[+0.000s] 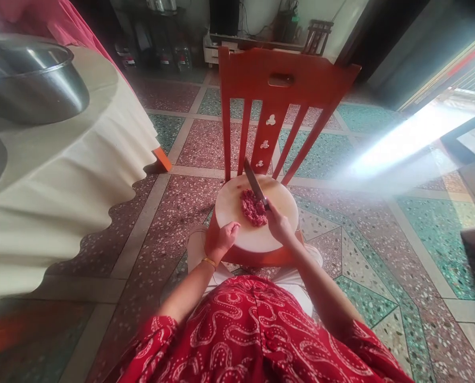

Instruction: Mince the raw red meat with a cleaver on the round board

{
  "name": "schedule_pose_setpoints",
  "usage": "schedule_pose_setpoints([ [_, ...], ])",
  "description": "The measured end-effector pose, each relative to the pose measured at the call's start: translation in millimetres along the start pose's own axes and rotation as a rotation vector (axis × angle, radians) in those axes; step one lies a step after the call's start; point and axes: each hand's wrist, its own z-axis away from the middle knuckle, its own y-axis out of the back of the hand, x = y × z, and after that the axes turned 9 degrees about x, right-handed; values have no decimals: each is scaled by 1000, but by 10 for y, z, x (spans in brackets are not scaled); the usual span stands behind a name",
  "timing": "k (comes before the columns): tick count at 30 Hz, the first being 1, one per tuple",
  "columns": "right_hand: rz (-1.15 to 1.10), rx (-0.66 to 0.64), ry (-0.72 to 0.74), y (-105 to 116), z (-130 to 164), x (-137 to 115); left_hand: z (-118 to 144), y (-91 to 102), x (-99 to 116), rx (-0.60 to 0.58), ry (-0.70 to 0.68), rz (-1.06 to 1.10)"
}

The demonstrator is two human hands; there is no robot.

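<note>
Two hands: both mine, both at the round chopping board (237, 234) that sits on the seat of the red chair (285, 80) in front of me.
Far left: a steel bowl (30, 80) stands on the cloth-covered worktop (61, 181), well apart from the board.
Left hand (222, 239): loosely curled, holding nothing, resting at the near left edge of the board, just beside the meat.
Meat (253, 208): one small red heap near the middle of the board, already chopped fine, with no whole pieces that I can see.
Knife (255, 183): blade pointing away from me toward the chair back, its near end at the right edge of the heap; I cannot tell whether the edge touches the meat.
Right hand (277, 223): closed around the knife handle.
Progress: I judge the mincing well along, since the heap looks like mince; more chopping may be left, and the meat has not left the board.
Floor: patterned terrazzo tiles all around.
</note>
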Motion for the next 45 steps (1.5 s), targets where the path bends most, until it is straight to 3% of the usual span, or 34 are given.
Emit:
schedule_pose_setpoints([
  [2,-1,47,6,-24,-10,-11,2,2,8,9,-11,-21],
  [7,136,-149,-62,-87,27,52,14,-3,-4,10,19,-12],
  [11,37,12,46,-17,26,27,7,-3,-2,-5,-3,11],
  [13,22,31,28,-41,43,22,5,-3,1,4,-11,0],
  [18,137,-181,-82,-78,72,29,10,-11,-34,0,14,10],
  [23,20,45,13,31,54,-34,3,-33,-65,9,-20,0],
  [29,88,-158,-93,-5,83,-1,5,-30,-65,1,1,4],
  [34,-41,72,63,11,90,-45,-5,-25,-54,26,-52,-7],
  [38,36,-98,-68,-87,132,53,11,-25,-56,5,1,0],
  [40,41,-122,-87,-56,139,79,15,-25,-65,-2,7,4],
  [45,-72,117,17,56,164,145,6,-37,-80,-4,-35,-28],
])
